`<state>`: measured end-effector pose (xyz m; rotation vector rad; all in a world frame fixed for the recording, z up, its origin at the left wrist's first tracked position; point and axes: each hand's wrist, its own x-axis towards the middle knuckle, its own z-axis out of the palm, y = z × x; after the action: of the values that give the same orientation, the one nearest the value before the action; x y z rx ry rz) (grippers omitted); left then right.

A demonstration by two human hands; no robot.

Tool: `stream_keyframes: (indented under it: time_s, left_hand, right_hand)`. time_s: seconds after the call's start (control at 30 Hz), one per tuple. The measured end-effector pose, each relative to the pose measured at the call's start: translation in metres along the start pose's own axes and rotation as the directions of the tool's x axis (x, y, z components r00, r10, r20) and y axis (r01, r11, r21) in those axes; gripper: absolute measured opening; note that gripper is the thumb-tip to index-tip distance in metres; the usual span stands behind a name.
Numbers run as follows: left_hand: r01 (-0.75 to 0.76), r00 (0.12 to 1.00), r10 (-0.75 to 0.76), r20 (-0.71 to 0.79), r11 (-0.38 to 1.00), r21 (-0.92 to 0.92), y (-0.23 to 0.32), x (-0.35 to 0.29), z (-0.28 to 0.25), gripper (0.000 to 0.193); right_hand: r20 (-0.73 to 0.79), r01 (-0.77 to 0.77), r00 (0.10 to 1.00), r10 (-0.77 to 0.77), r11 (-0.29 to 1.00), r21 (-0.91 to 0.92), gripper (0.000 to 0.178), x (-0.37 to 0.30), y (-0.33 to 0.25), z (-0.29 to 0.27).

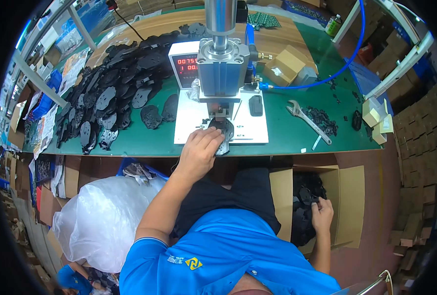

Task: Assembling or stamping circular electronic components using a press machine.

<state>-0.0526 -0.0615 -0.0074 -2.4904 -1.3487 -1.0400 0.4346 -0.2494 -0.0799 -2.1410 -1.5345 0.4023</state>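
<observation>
My left hand is at the foot of a bench press, its fingers closed together over a dark, rounded flat plastic plate. The plate lies on the press's white base, directly below the press head; my fingers cover part of it. Low on my right, my right hand is inside an open cardboard box. Its thumb and fingers pinch a small part of a black plastic piece, whose full shape I cannot make out. More black plastic pieces fill the box.
A large heap of black plates covers the green table's left side. Right of the press lie an adjustable wrench, small black parts and a small carton. A blue air hose arches over. A translucent plastic bag bulges at my left; another person's arm shows below.
</observation>
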Motion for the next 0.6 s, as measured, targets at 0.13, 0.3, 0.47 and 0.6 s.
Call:
stream_keyframes:
  time_s: [0.13, 0.3, 0.47, 0.6]
  left_hand:
    - [0.031, 0.999, -0.032, 0.015, 0.999, 0.034, 0.007, -0.001, 0.007, 0.046]
    - [0.069, 0.997, -0.071, 0.028, 0.996, 0.063, 0.012, -0.003, 0.007, 0.046]
    - [0.084, 0.995, -0.086, 0.042, 0.995, 0.053, 0.013, -0.002, 0.004, 0.042]
    - [0.086, 0.995, -0.087, 0.045, 0.996, 0.031, 0.013, 0.0, 0.004, 0.047]
  right_hand:
    - [0.083, -0.077, 0.99, 0.11, 0.942, -0.327, 0.042, 0.005, 0.053, 0.012]
    - [0.109, 0.041, 0.994, 0.018, 0.858, -0.511, 0.058, 0.03, 0.016, 0.035]
    - [-0.076, 0.481, 0.876, -0.477, 0.845, 0.235, 0.053, 0.062, -0.142, 0.061]
    - [-0.269, 0.768, 0.637, -0.723, 0.562, 0.308, 0.05, 0.089, -0.235, 0.094]
